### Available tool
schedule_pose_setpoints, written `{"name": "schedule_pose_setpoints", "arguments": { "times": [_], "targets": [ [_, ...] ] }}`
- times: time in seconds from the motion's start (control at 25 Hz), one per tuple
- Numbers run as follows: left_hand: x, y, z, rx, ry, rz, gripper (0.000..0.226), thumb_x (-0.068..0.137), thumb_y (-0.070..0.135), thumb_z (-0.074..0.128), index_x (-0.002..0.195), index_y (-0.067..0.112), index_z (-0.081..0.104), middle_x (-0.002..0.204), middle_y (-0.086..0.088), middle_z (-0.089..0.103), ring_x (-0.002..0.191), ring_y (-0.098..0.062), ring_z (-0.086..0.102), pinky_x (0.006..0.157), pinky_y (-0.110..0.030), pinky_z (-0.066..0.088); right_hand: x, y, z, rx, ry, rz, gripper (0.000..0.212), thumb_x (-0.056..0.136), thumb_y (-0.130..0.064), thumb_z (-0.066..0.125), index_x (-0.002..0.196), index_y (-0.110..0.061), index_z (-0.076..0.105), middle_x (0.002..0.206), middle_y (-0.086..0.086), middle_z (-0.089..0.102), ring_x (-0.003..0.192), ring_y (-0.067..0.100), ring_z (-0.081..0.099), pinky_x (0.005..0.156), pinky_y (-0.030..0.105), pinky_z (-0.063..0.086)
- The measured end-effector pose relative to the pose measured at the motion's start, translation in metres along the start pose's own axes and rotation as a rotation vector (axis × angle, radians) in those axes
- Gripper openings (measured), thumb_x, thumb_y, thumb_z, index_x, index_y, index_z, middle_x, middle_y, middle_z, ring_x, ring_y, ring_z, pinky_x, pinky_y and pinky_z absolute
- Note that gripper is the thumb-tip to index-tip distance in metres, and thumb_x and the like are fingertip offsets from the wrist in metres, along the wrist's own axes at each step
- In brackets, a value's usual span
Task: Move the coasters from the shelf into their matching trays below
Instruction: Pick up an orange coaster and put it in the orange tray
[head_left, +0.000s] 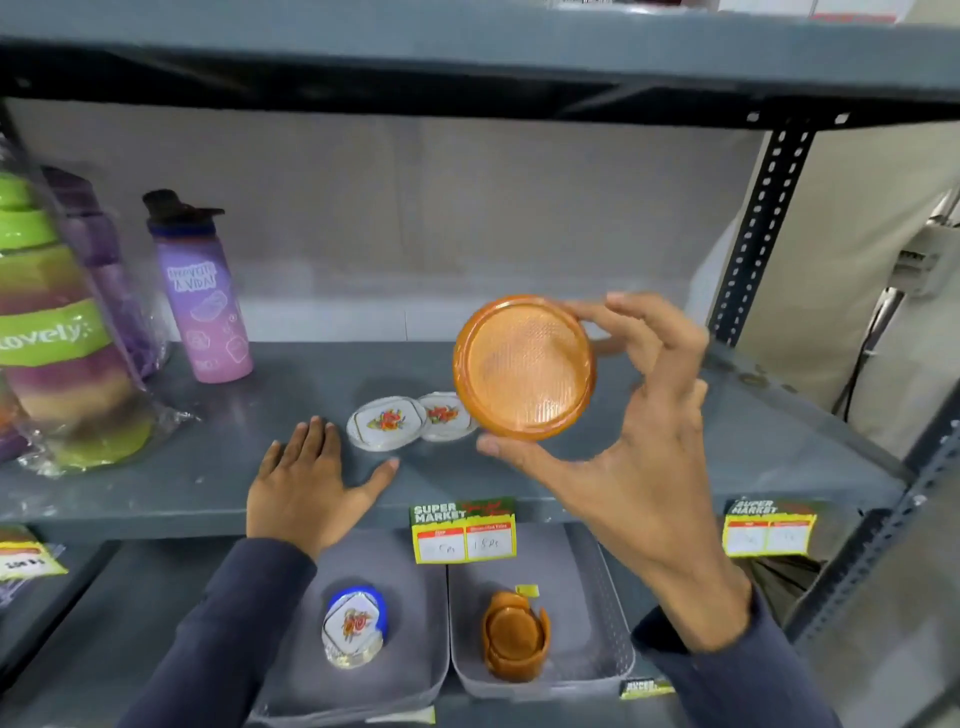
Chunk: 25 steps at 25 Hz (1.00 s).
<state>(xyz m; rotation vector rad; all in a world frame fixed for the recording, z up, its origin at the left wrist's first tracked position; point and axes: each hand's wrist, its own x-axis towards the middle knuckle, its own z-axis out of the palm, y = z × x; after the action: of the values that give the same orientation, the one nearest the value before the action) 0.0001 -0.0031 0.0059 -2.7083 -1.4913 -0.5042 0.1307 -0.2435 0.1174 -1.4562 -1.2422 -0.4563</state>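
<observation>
My right hand holds a round orange coaster by its rim, lifted above the grey shelf. Two white floral coasters lie side by side on the shelf, the right one partly behind the orange one. Flat on the shelf just left of them rests my left hand, fingers spread. Below stand two grey trays: the left tray holds a stack of white floral coasters, and the right tray holds orange coasters in a holder.
A purple water bottle and wrapped stacked containers stand at the shelf's left. Price tags hang from the shelf edge. A perforated metal post rises at the right, and an upper shelf spans overhead.
</observation>
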Motion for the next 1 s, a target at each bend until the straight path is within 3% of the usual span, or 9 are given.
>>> {"name": "schedule_pose_setpoints", "arguments": {
  "times": [0.08,0.16,0.32,0.44,0.6,0.68,0.84,1.0],
  "targets": [
    [0.002,-0.001,-0.001,-0.003,-0.03,0.005,0.107,0.077,0.086,0.028,0.151,0.009,0.03,0.163,-0.006,0.027,0.152,-0.019,0.02,0.123,-0.041,0.015,-0.028,0.006,-0.003,0.124,-0.181,0.08,0.104,0.05,-0.051,0.099,0.126,-0.056,0.029,0.142,-0.013,0.055,0.122,0.013,0.059,0.097,0.03,0.042],
    [0.001,-0.001,0.0,-0.019,-0.004,0.007,0.106,0.078,0.084,0.03,0.152,0.009,0.029,0.164,-0.007,0.025,0.152,-0.019,0.019,0.124,-0.04,0.014,-0.065,0.014,-0.008,0.201,-0.357,0.179,0.103,0.048,-0.057,0.097,0.129,-0.053,0.034,0.14,-0.016,0.057,0.124,0.01,0.059,0.092,0.012,0.043],
    [0.0,-0.002,0.006,-0.036,0.047,0.002,0.099,0.08,0.08,0.038,0.148,0.008,0.036,0.161,-0.007,0.031,0.151,-0.02,0.024,0.123,-0.041,0.017,-0.15,0.059,0.006,0.244,-0.542,0.474,0.096,0.047,-0.066,0.095,0.125,-0.05,0.042,0.137,-0.018,0.061,0.112,0.004,0.064,0.077,0.005,0.044],
    [0.005,-0.002,0.009,-0.021,0.067,0.006,0.097,0.081,0.08,0.037,0.146,0.008,0.04,0.16,-0.008,0.034,0.149,-0.021,0.027,0.123,-0.042,0.019,-0.196,0.112,0.029,0.221,-0.57,0.701,0.091,0.047,-0.065,0.096,0.118,-0.05,0.042,0.131,-0.02,0.064,0.112,0.004,0.062,0.084,0.011,0.043],
    [0.004,-0.004,0.012,-0.005,0.069,0.001,0.102,0.075,0.081,0.028,0.145,0.008,0.042,0.159,-0.008,0.037,0.148,-0.021,0.03,0.122,-0.043,0.021,-0.232,0.187,0.076,0.077,-0.48,0.919,0.086,0.051,-0.03,0.104,0.113,-0.034,0.044,0.124,-0.008,0.064,0.124,0.021,0.058,0.103,0.03,0.045],
    [0.005,-0.004,0.012,-0.01,0.075,-0.006,0.105,0.073,0.082,0.025,0.145,0.008,0.043,0.158,-0.008,0.037,0.148,-0.021,0.031,0.122,-0.043,0.022,-0.238,0.214,0.1,-0.052,-0.507,0.988,0.087,0.055,-0.033,0.101,0.118,-0.036,0.042,0.127,-0.006,0.062,0.128,0.025,0.051,0.108,0.043,0.037],
    [0.006,-0.004,0.012,-0.002,0.071,-0.002,0.104,0.073,0.082,0.024,0.145,0.008,0.043,0.158,-0.008,0.037,0.148,-0.022,0.032,0.122,-0.043,0.022,-0.246,0.245,0.133,-0.211,-0.591,1.147,0.093,0.057,-0.042,0.095,0.127,-0.041,0.033,0.131,0.007,0.048,0.128,0.038,0.044,0.111,0.047,0.033],
    [0.007,-0.005,0.012,0.006,0.065,0.001,0.103,0.074,0.081,0.024,0.145,0.009,0.043,0.159,-0.008,0.037,0.148,-0.022,0.031,0.122,-0.043,0.022,-0.253,0.258,0.143,-0.265,-0.614,1.165,0.093,0.053,-0.048,0.095,0.12,-0.048,0.03,0.115,0.002,0.038,0.125,0.039,0.044,0.106,0.047,0.03]
  ]
}}
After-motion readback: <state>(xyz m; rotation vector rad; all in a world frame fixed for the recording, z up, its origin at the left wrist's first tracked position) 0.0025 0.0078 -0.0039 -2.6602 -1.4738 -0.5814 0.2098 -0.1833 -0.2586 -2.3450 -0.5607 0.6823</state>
